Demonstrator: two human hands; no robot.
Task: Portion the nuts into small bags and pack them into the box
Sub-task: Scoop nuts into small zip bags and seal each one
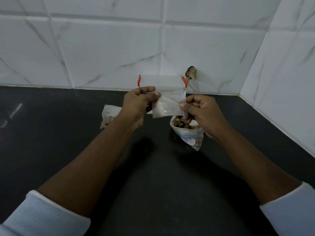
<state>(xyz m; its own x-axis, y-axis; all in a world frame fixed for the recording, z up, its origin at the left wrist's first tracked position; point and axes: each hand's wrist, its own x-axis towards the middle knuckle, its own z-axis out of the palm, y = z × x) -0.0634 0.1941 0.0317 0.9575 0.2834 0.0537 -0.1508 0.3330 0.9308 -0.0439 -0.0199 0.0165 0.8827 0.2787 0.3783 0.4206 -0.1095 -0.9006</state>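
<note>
Now, small bag (167,104): clear and seemingly empty, held up off the counter between both hands, in front of the box.
Left hand (139,106): thumb and fingertips are clamped on the small bag's upper left corner, and the other fingers curl into the palm.
Right hand (202,114): thumb and forefinger pinch the small bag's right edge. The lower fingers curl under, right over the nut bag's mouth; whether they touch it cannot be told.
Nut bag (190,133): larger, standing on the counter just below the right hand, with its mouth open and a blue strip across the front.
Nuts (183,124): brown pieces showing in that open mouth.
Filled bag (109,116): small and clear, lying on the counter left of the left hand and partly hidden by the wrist, with brownish pieces at its near end.
Box (162,82): clear with a red clip at each end, set on the counter against the wall behind the hands. Its contents are not readable.
Counter (68,142): dark and matte.
Wall (102,48): white marbled tiles.
Dark spot (191,73): a broken patch in the wall, just right of the box.
Sleeves (42,215): pale, with ribbed cuffs low on both forearms.
</note>
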